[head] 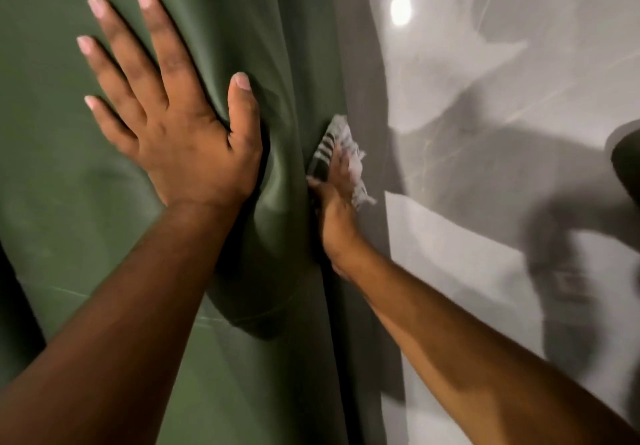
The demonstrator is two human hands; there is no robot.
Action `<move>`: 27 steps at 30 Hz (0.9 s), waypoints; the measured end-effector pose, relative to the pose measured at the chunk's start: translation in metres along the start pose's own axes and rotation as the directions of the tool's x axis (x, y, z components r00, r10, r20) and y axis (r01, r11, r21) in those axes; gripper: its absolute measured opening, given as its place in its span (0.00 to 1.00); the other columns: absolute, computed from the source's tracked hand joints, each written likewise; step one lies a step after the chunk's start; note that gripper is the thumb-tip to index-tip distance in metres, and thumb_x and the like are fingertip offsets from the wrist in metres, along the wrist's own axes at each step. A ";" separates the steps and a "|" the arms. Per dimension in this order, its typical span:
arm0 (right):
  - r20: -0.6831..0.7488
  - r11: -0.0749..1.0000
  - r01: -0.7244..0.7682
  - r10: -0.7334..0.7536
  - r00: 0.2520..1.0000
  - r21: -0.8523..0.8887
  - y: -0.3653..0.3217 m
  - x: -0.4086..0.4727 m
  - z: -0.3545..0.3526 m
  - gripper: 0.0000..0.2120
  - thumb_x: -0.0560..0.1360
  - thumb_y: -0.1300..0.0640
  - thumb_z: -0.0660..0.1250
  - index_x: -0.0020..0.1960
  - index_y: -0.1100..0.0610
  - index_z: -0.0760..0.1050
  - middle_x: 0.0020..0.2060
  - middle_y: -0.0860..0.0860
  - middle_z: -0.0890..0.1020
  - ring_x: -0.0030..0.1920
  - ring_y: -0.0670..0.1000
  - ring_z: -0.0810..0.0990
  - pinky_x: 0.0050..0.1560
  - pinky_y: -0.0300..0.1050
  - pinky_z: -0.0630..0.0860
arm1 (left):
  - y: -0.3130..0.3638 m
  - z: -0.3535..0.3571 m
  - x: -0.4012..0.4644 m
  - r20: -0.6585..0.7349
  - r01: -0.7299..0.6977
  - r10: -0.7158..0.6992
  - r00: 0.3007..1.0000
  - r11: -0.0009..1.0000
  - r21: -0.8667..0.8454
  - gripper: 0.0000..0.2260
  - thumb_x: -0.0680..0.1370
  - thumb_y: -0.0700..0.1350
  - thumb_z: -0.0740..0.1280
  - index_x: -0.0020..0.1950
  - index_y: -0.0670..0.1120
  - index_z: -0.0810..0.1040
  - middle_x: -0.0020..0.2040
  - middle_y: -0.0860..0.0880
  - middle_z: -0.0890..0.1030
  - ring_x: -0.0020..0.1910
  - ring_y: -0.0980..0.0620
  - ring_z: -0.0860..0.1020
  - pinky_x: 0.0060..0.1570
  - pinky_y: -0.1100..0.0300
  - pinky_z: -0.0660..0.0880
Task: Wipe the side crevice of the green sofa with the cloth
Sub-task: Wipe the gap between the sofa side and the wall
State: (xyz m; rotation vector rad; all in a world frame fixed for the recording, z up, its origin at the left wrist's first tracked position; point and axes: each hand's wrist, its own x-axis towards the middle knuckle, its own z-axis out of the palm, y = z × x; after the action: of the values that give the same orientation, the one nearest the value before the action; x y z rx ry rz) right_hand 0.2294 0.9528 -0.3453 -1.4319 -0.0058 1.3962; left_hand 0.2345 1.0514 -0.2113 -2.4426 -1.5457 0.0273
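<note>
Head view looks down on the green sofa, where the left hand lies flat with its fingers spread wide, holding nothing and pressing the cushion away so the side crevice opens. The right hand sits in that gap, its fingers closed on the cloth, a pale, frayed rag with dark stripes that bunches above the knuckles at the sofa's right edge.

To do this step well, I judge the left palm should keep firm pressure so the fold stays open, while the right drives the cloth deep along the seam in long strokes rather than dabbing, turning it to a fresh face as it soils.

Beside the sofa runs a glossy grey marble floor with a bright lamp reflection and heavy shadows. Nothing blocks the crevice except the cushion bulge itself, which would likely close in if released. The picture is soft with blur near the cloth.
</note>
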 end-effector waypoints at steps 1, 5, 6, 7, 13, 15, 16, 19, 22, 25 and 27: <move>0.021 0.998 0.040 -0.039 0.999 -0.042 -0.008 0.010 -0.005 0.39 0.70 0.45 0.55 0.78 0.50 0.45 0.80 0.50 0.44 0.79 0.52 0.40 0.78 0.62 0.41 | 0.000 -0.001 0.000 0.007 0.009 -0.009 1.000 1.000 0.007 0.35 0.80 0.64 0.50 0.81 0.44 0.52 0.81 0.38 0.53 0.80 0.36 0.51 0.75 0.36 0.48; 0.036 1.000 -0.021 0.021 0.999 0.019 -0.013 0.049 -0.019 0.28 0.78 0.43 0.53 0.76 0.49 0.57 0.75 0.54 0.65 0.76 0.55 0.60 0.73 0.56 0.59 | 0.002 -0.002 0.002 -0.001 0.000 0.000 1.000 0.999 0.032 0.35 0.80 0.64 0.50 0.81 0.44 0.53 0.81 0.38 0.53 0.80 0.36 0.51 0.75 0.36 0.47; 0.007 0.982 -0.148 0.148 0.989 0.115 -0.004 0.036 -0.025 0.25 0.77 0.39 0.54 0.71 0.47 0.66 0.65 0.54 0.76 0.68 0.56 0.73 0.65 0.54 0.70 | 0.001 -0.003 0.001 -0.004 0.004 -0.004 1.000 0.999 0.035 0.35 0.80 0.64 0.50 0.81 0.45 0.53 0.81 0.38 0.54 0.80 0.35 0.51 0.75 0.36 0.47; -0.039 0.957 -0.271 0.276 0.960 0.102 0.020 0.011 -0.028 0.24 0.75 0.35 0.56 0.65 0.46 0.74 0.58 0.52 0.80 0.57 0.54 0.79 0.54 0.50 0.75 | 0.000 -0.004 0.000 0.002 0.014 -0.014 1.000 0.999 0.031 0.35 0.80 0.64 0.50 0.81 0.45 0.53 0.81 0.38 0.54 0.80 0.35 0.51 0.76 0.36 0.48; 0.064 0.954 -0.296 0.299 0.952 -0.053 0.098 -0.084 -0.026 0.37 0.71 0.35 0.60 0.74 0.35 0.45 0.79 0.43 0.49 0.78 0.47 0.48 0.78 0.55 0.47 | -0.005 -0.006 -0.004 0.091 0.023 -0.031 0.995 0.996 0.085 0.35 0.76 0.65 0.49 0.81 0.50 0.55 0.82 0.43 0.54 0.81 0.39 0.50 0.77 0.39 0.46; 0.057 0.994 -0.104 0.103 0.993 0.022 0.073 -0.070 -0.018 0.34 0.76 0.45 0.58 0.77 0.44 0.45 0.80 0.46 0.45 0.79 0.49 0.42 0.78 0.55 0.41 | -0.008 -0.013 -0.014 0.118 0.016 -0.017 0.993 1.000 0.013 0.35 0.76 0.64 0.49 0.80 0.50 0.58 0.81 0.44 0.57 0.81 0.40 0.52 0.78 0.41 0.49; 0.053 1.000 -0.008 0.009 0.999 -0.015 0.058 -0.060 -0.013 0.32 0.78 0.50 0.58 0.78 0.50 0.46 0.80 0.50 0.44 0.79 0.51 0.40 0.78 0.57 0.39 | -0.011 -0.019 -0.028 0.125 0.001 0.000 0.992 1.000 0.000 0.34 0.76 0.63 0.50 0.80 0.49 0.58 0.81 0.43 0.58 0.80 0.39 0.53 0.77 0.41 0.51; 0.025 0.996 0.069 -0.068 0.997 -0.051 0.048 -0.032 -0.008 0.33 0.79 0.59 0.59 0.77 0.56 0.45 0.79 0.55 0.43 0.79 0.56 0.40 0.78 0.59 0.40 | -0.022 -0.035 -0.092 0.162 -0.034 0.042 0.986 0.998 -0.052 0.32 0.80 0.57 0.53 0.81 0.46 0.54 0.81 0.39 0.53 0.80 0.37 0.51 0.77 0.41 0.52; 0.087 1.000 0.019 -0.021 0.996 0.022 0.072 -0.032 -0.021 0.37 0.71 0.42 0.55 0.77 0.49 0.50 0.80 0.50 0.51 0.78 0.55 0.53 0.79 0.58 0.49 | -0.037 -0.048 -0.160 0.179 0.059 -0.028 0.983 0.984 -0.169 0.31 0.80 0.55 0.54 0.81 0.47 0.51 0.82 0.40 0.50 0.81 0.37 0.48 0.76 0.40 0.48; 0.010 0.973 -0.221 0.221 0.975 0.064 0.126 -0.095 -0.032 0.42 0.67 0.28 0.51 0.77 0.44 0.50 0.78 0.48 0.58 0.77 0.51 0.58 0.78 0.55 0.52 | -0.042 -0.043 -0.184 0.155 0.112 -0.083 0.984 0.975 -0.190 0.33 0.77 0.56 0.54 0.81 0.48 0.52 0.82 0.41 0.51 0.81 0.38 0.49 0.76 0.37 0.49; 0.066 0.964 -0.263 0.260 0.963 0.048 0.157 -0.154 -0.028 0.41 0.67 0.32 0.55 0.76 0.41 0.45 0.79 0.45 0.53 0.78 0.50 0.53 0.79 0.55 0.50 | -0.041 -0.039 -0.184 0.104 0.093 -0.076 0.992 0.982 -0.165 0.33 0.77 0.56 0.54 0.81 0.48 0.53 0.82 0.40 0.53 0.80 0.36 0.51 0.75 0.36 0.51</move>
State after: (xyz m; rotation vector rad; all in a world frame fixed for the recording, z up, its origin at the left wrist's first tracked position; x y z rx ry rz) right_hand 0.1026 0.7718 -0.3470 -1.3805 0.1895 1.6412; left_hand 0.1232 0.8968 -0.1863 -2.5355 -1.7599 -0.0017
